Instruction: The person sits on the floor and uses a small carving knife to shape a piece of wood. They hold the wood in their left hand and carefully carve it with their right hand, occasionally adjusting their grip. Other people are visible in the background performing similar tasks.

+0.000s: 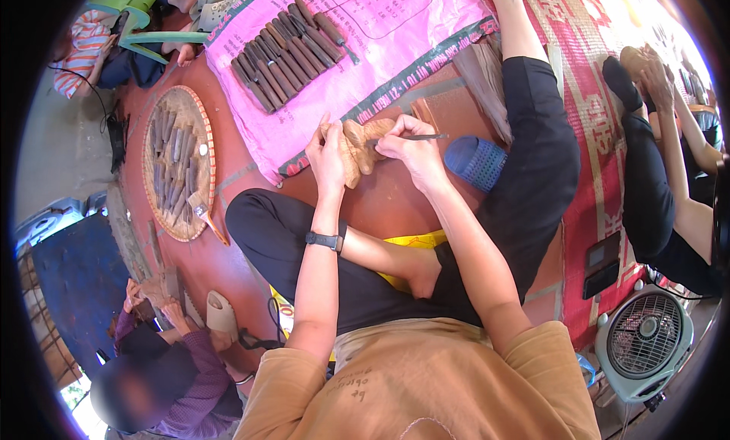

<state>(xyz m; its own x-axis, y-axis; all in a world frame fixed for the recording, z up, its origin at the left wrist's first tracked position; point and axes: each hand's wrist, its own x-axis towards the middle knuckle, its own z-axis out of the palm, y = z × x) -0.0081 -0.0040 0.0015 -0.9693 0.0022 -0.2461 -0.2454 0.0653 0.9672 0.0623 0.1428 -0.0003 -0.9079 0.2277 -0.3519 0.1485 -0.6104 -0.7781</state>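
A light-brown wooden carving [356,157] with rounded lobes is held above my crossed legs. My left hand [327,153] grips its left side, fingers wrapped round the edge. My right hand [413,147] pinches a thin dark pen-like tool [428,137], its tip end at the carving's right part; whether this is a pencil or a slim carving tool I cannot tell. Just beyond lies a pink printed sheet [251,140] bearing several dark stick-shaped tools [285,56] in a tight row.
At left, a round woven tray [211,147] holds several similar tools; a flat brush [205,213] lies on its rim. A blue perforated shoe [475,163] sits by my right leg. A fan [646,337] and phone [601,276] are at right. Other people work at both sides.
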